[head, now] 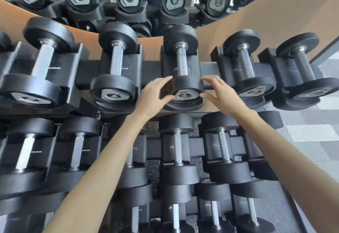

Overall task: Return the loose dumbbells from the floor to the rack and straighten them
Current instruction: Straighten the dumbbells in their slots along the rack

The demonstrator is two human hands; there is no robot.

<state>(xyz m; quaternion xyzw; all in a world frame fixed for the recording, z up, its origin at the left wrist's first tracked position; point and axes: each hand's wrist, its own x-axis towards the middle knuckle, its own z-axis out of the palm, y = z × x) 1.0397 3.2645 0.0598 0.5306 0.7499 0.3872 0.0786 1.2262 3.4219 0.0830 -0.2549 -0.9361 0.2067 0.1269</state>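
Both bare forearms reach up from the bottom edge toward the top tier of the dumbbell rack (208, 67). They meet at the near head of the dumbbell marked 4 (185, 86), which lies in its cradle with the handle pointing away. The left hand (154, 95) wraps curved fingers and thumb round the left rim of that head. The right hand (222, 93) closes on the right rim the same way, fingertips and thumb on the rubber.

Left of this dumbbell sits a second one marked 4 (113, 87), and to the right another pair, all seated. Below it, the lower tiers look full too, though one cradle (269, 120) down to the right may be empty. Grey floor (311, 133) beyond shows no loose weights, so returning seems nearly or wholly done. Straightening is probably the step in hand, with other heads perhaps left to square up.
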